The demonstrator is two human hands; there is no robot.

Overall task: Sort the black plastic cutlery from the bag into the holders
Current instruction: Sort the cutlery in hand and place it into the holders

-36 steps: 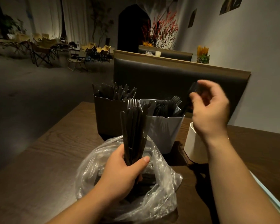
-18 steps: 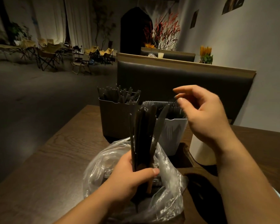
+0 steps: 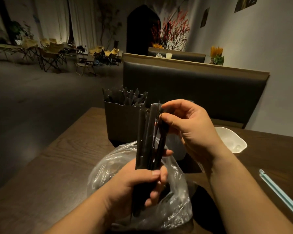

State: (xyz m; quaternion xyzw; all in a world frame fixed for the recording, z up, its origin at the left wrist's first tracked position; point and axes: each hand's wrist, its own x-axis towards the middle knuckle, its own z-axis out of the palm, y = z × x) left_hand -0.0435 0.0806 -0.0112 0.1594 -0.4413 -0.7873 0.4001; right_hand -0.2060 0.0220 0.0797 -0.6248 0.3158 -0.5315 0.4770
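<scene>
The cutlery bundle (image 3: 146, 141) stands upright, long axis vertical, directly above the clear bag (image 3: 174, 208) on the worktop (image 3: 57, 166). The left hand (image 3: 137, 186) grips the bundle's lower half, fingers wrapped round it. The right hand (image 3: 191, 129) pinches the top of 1 piece on the bundle's right side. The dark holder (image 3: 122, 122), already stocked, stands just beyond the bundle to the left. A white holder (image 3: 230, 139) lies nearer the right hand. The type of the pinched piece cannot be told.
</scene>
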